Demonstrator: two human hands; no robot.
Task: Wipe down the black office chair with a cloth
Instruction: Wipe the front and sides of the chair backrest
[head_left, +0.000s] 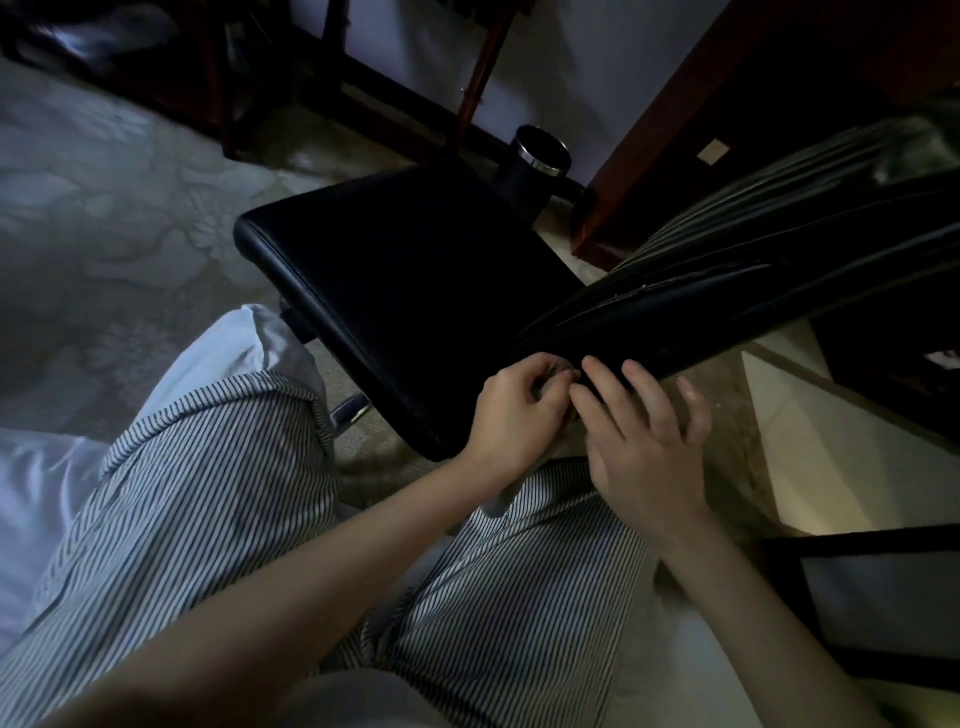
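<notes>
The black office chair stands in front of me, its flat seat (410, 275) in the middle and its ribbed backrest (737, 280) slanting off to the right. Both my hands meet at the near corner where the seat joins the backrest. My left hand (511, 415) has its fingers curled round a small greyish cloth (557, 378), which is mostly hidden under them. My right hand (639, 431) lies beside it with its fingers spread, the fingertips touching the lower edge of the backrest.
My knees in striped trousers (218, 493) fill the lower left. A dark cylindrical bin with a metal rim (540, 153) stands behind the seat. Dark wooden furniture (675, 119) rises at the back right, and a pale ledge (841, 447) runs to the right. Something fuzzy and grey (914, 145) lies on top of the backrest.
</notes>
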